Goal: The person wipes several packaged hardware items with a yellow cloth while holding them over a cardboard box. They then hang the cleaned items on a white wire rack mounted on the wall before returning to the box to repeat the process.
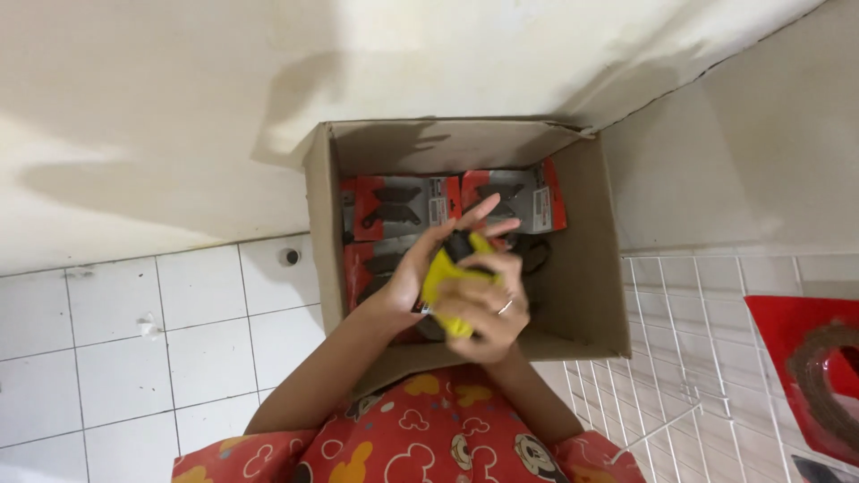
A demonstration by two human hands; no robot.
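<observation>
Both my hands are raised over an open cardboard box [586,295] that stands on the floor against a white wall. My right hand [488,309] grips a yellow and black tool-like object [445,273] and wears a ring. My left hand [420,264] is against the object's left side with its fingers stretched out. Inside the box lie red and black blister packs [394,207] holding dark parts, one at the back left and another [523,197] at the back right.
White floor tiles [116,358] spread to the left. A white wire rack [680,358] lies at the right, with a red pack holding a dark ring-shaped part [819,367] beyond it. My red patterned shirt [420,438] fills the bottom edge.
</observation>
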